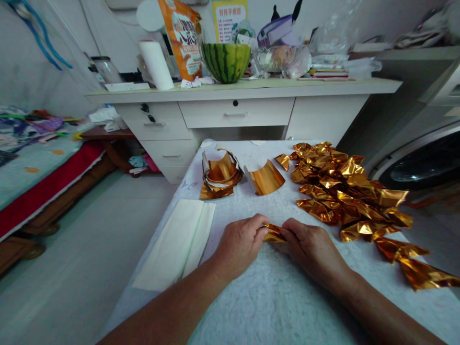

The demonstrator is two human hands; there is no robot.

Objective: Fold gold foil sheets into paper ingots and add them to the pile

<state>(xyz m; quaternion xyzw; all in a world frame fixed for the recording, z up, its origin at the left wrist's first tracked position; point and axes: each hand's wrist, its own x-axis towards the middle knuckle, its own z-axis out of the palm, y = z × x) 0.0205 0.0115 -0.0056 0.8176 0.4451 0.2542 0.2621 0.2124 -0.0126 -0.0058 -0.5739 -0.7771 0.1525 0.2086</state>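
Note:
Between my two hands, just above the cloth-covered table [251, 297], is a small piece of gold foil [275, 234]. The fingers of my left hand [241, 242] are closed on its left end. My right hand [305, 242] pinches the opposite end, so only the middle of the foil shows. Beyond my hands lies a curved sheet of gold foil [266, 178]. Left of that sheet are curled foil strips [221, 173]. A large pile of twisted gold foil pieces [330, 184] spreads over the table's right side.
White folded paper [172, 244] lies along the table's left edge. Behind stands a white desk [237, 112] carrying a halved watermelon [226, 62], an orange snack bag [183, 40] and a paper roll [156, 64]. A washing machine [431, 143] is on the right, a bed [46, 184] on the left.

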